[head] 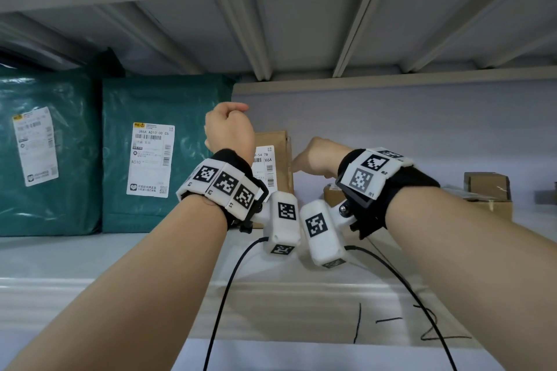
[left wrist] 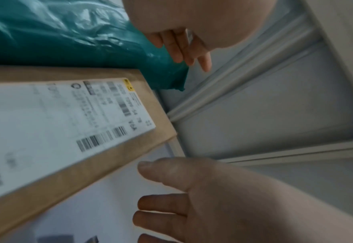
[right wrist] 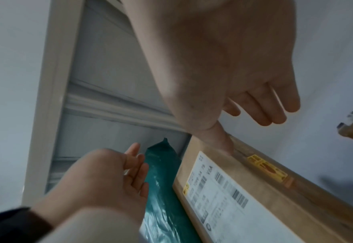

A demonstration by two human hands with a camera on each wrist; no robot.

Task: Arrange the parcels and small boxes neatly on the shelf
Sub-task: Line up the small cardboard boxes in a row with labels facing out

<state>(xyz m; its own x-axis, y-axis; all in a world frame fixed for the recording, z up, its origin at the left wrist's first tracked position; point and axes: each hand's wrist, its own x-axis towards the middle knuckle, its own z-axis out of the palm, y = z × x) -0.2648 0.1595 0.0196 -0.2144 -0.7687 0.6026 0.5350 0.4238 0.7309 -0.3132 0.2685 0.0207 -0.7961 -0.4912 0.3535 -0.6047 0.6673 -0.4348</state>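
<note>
Nearest: both hands raised at the shelf (head: 90,256) front, holding nothing. Left hand (head: 229,129) relaxed, fingers loose by the top corner of the green mailer (head: 162,153). Right hand (head: 316,156) open too, thumb on the upper right edge of the cardboard parcel (head: 275,159). Dead ahead between the hands: brown, label-faced, upright on its long axis, flush against the mailer. Right hand nearer. Farther right, small boxes (head: 488,190) waiting.

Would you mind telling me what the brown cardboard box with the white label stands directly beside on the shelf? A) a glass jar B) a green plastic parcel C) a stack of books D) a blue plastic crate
B: the cardboard box stands upright right next to the green plastic parcel, as the right wrist view also shows.
</note>
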